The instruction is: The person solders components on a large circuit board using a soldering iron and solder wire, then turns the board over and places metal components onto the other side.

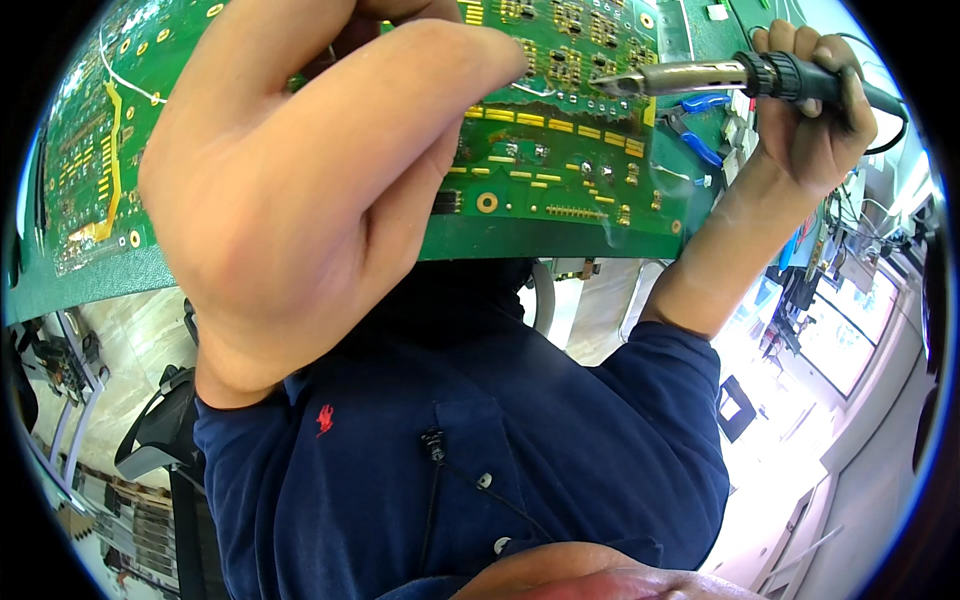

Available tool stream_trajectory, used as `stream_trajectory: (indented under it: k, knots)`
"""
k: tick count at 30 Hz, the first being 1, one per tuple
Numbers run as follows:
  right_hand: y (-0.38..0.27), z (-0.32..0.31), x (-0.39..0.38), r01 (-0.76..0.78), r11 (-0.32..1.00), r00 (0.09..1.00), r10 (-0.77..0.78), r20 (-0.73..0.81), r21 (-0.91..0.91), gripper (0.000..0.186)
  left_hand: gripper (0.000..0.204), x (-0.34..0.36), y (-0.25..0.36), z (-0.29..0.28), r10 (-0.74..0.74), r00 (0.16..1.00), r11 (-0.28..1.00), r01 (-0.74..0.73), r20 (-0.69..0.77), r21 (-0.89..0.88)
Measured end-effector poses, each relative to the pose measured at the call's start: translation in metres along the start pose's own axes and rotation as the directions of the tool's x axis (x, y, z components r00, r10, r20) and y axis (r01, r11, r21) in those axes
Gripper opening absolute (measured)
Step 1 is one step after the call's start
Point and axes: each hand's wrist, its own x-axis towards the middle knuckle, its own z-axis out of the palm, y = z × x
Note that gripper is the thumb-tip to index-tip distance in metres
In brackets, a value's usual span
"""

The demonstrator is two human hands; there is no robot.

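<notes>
A large green circuit board (pixel 530 180) with gold pads lies beneath both hands. My left hand (pixel 300 190) is curled over its middle, index finger and thumb bent toward the components; what the closed fingers hold is hidden. My right hand (pixel 810 120) grips a soldering iron (pixel 690 77), its metal tip pointing left over small components beside my left fingertip; whether it touches them I cannot tell. A short pale wire runs under the tip. Faint smoke shows at the board's lower right. Blue-handled pliers (pixel 698 138) lie just right of the board.
A green mat (pixel 100 280) covers the bench up to its near edge. Small parts, cables and tools crowd the right side of the bench. A black chair (pixel 150 440) stands at lower left, near metal frames (pixel 65 375). A bright window (pixel 855 320) is at the right.
</notes>
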Motion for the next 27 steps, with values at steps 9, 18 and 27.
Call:
stream_trajectory:
  k: [9,18,27]
  knots:
    - [0.005,0.007,-0.001,0.027,0.993,0.999,-0.029,-0.022,-0.117,0.032,0.026,0.000,-0.003,-0.004,0.037,0.998,0.999,-0.035,0.052,-0.036]
    - [0.001,0.006,0.000,0.008,0.993,1.000,-0.007,0.012,-0.114,0.030,0.027,0.003,-0.001,-0.008,0.052,0.996,0.998,-0.049,0.075,-0.036]
    - [0.001,0.008,0.001,0.014,0.991,1.000,-0.017,-0.025,-0.135,0.029,0.023,0.008,0.009,-0.003,-0.014,0.997,1.000,0.014,0.072,-0.006]
